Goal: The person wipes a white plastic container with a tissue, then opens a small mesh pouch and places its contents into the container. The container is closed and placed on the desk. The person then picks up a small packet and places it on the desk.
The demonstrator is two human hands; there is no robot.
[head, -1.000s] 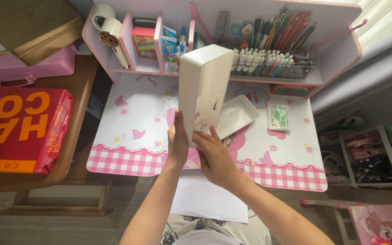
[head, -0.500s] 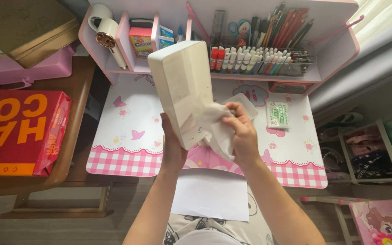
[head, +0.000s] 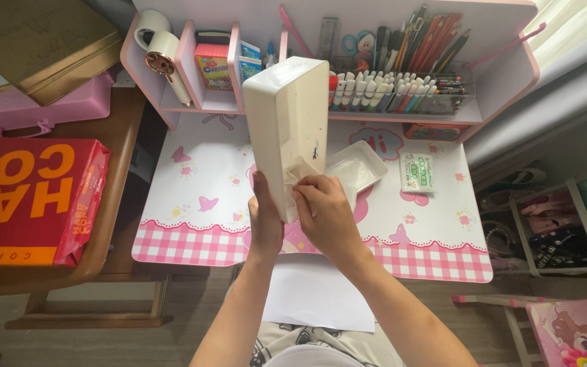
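Observation:
A long white plastic box (head: 287,126) with dark ink marks stands on end above the pink desk (head: 198,177). My left hand (head: 263,219) grips its lower left edge and holds it up. My right hand (head: 322,214) presses a crumpled white wipe (head: 309,171) against the box's lower right face. A shallow white lid or tray (head: 357,167) lies on the desk just behind my right hand.
A green-and-white wipe packet (head: 417,173) lies right of the tray. The shelf behind holds markers and pencils (head: 402,92), a crayon box (head: 212,64) and tape rolls (head: 156,41). A red paper ream (head: 28,197) sits at left, and a white sheet (head: 317,292) lies on my lap.
My right hand has slid the wipe down and in toward the box's lower face. The box has turned so its marked side faces me more.

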